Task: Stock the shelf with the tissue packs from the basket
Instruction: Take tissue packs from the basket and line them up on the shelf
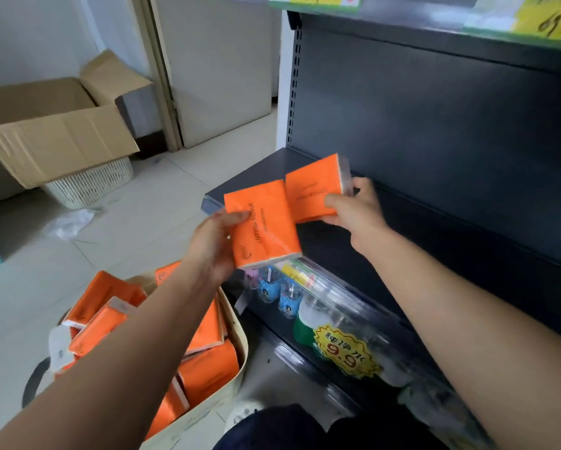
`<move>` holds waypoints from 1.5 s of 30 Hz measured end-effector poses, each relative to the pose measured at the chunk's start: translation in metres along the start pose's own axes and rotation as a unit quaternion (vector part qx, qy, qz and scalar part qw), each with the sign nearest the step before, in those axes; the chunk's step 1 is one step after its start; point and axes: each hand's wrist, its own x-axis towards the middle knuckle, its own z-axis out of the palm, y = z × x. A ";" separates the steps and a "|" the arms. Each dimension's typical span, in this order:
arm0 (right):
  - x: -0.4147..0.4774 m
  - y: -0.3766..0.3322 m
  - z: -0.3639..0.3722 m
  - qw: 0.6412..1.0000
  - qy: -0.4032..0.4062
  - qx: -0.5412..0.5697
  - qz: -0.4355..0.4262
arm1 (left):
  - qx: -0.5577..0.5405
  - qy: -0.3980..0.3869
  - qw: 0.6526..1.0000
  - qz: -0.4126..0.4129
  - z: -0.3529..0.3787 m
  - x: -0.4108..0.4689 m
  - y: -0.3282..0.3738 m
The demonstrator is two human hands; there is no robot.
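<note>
My left hand [214, 241] grips an orange tissue pack [261, 224] by its left edge, holding it above the front edge of the dark grey shelf [266, 167]. Beside it, my right hand [354, 207] holds a second orange tissue pack [313, 186] over the shelf, thumb on its front face. The two packs nearly touch. Down at the lower left stands a cream basket [237, 381] with several more orange tissue packs [207, 371] in it, partly hidden by my left forearm.
The shelf below carries small bottles [280, 289] and large water bottles with a yellow 9.9 price tag [345, 350]. An open cardboard box [55, 131] sits on a white woven basket [90, 183] at the left. Crumpled plastic [69, 222] lies on the tiled floor.
</note>
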 end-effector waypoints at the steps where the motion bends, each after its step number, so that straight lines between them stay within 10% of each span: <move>1: 0.009 0.001 -0.005 0.999 0.017 -0.042 -0.014 | -0.009 0.005 1.000 -0.014 0.003 0.005 0.001; 8: 0.072 -0.016 -0.026 0.955 0.088 -0.255 -0.127 | 0.033 -0.017 0.995 -0.090 0.032 0.048 0.017; 16: 0.102 0.020 -0.044 0.821 -0.078 -0.558 -0.096 | 0.240 -0.180 0.953 -0.039 0.043 0.095 0.024; 25: 0.148 0.028 -0.063 0.896 0.074 -0.417 -0.132 | 0.405 -0.181 0.876 0.191 0.076 0.138 0.024; 45: 0.217 0.044 -0.047 0.924 0.151 -0.297 -0.188 | 0.466 -0.204 0.833 0.219 0.127 0.235 0.010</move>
